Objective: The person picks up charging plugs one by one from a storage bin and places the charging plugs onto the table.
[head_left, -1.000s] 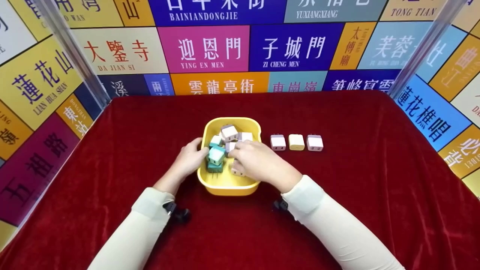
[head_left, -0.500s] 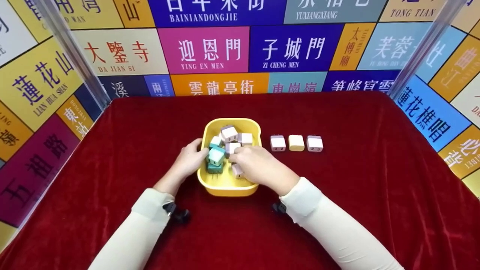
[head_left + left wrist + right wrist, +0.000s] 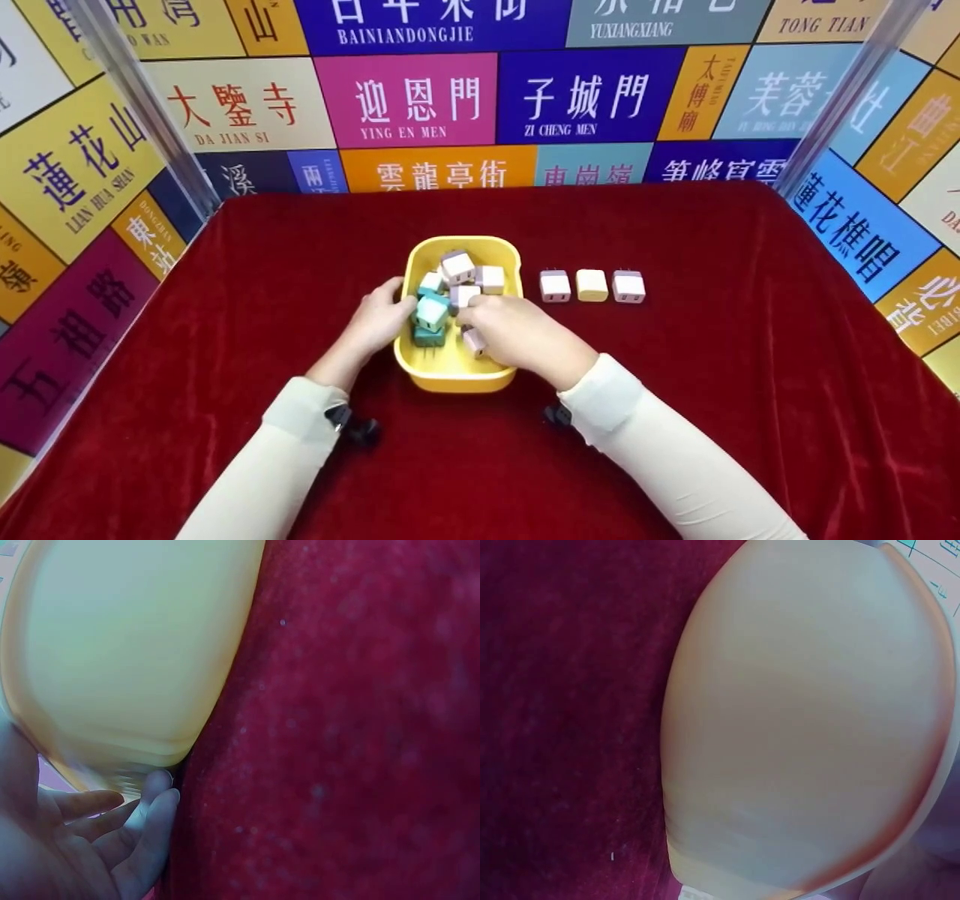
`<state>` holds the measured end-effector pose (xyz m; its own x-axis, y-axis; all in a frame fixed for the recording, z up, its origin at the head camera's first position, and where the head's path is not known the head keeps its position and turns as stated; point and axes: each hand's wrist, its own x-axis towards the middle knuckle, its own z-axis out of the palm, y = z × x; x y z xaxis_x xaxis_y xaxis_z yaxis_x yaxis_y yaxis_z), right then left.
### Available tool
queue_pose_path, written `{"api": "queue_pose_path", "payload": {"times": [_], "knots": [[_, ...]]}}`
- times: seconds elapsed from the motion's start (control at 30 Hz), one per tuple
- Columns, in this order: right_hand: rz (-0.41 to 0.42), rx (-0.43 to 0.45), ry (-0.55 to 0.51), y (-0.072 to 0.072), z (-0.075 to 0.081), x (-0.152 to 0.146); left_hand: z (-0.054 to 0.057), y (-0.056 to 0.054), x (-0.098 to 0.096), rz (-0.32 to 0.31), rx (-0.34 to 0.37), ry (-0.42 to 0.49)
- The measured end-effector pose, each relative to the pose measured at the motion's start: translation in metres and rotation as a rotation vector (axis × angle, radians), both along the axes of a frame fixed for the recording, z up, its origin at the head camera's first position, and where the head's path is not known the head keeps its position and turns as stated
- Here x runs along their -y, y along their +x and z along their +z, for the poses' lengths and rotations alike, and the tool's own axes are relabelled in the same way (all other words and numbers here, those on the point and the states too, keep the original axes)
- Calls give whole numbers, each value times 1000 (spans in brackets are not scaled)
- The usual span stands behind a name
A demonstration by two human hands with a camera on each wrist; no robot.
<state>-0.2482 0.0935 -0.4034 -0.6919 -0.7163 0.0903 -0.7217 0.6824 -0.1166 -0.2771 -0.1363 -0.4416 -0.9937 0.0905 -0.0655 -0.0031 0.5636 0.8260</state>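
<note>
A yellow plastic bin point(image 3: 457, 382) holds several two-tone plug-in charger blocks. My left hand point(image 3: 379, 319) grips the bin's left side, thumb over the rim; in the left wrist view its fingers point(image 3: 154, 840) lie against the outer wall. My right hand point(image 3: 517, 334) reaches over the right rim into the bin, with curled fingers pinching a pale pink charger point(image 3: 474, 343), partly hidden under the hand. Just beyond it sit lilac-and-white chargers point(image 3: 457, 268), and green ones point(image 3: 431, 311) lie at the left. The right wrist view shows mostly the bin's outer wall point(image 3: 802, 720).
To the bin's right, a lilac-and-white charger point(image 3: 555, 286), a cream charger point(image 3: 592, 286) and another lilac-and-white charger point(image 3: 628, 286) stand in a row on the red cloth point(image 3: 465, 465). Colourful sign panels point(image 3: 420, 97) and clear corner posts point(image 3: 161, 112) border the table.
My right hand has shifted slightly toward me inside the bin, and the pink charger under it has turned. More of the lilac charger beyond the fingers shows. The left hand stays on the bin.
</note>
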Motion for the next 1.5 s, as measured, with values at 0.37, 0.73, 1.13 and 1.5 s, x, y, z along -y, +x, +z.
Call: {"api": "queue_pose_path", "payload": {"times": [0.37,0.73,1.13,1.5], "knots": [[37,-20,-14,1,0,-1,1,1,-1,4,-6,0],[59,-31,-13,-2,5,-6,1,1,-1,1,-11,-8],[112,13,-60,-7,18,-16,1,2,-1,-2,12,14],[106,42,-41,-7,34,-25,1,1,-1,-3,15,9]]}}
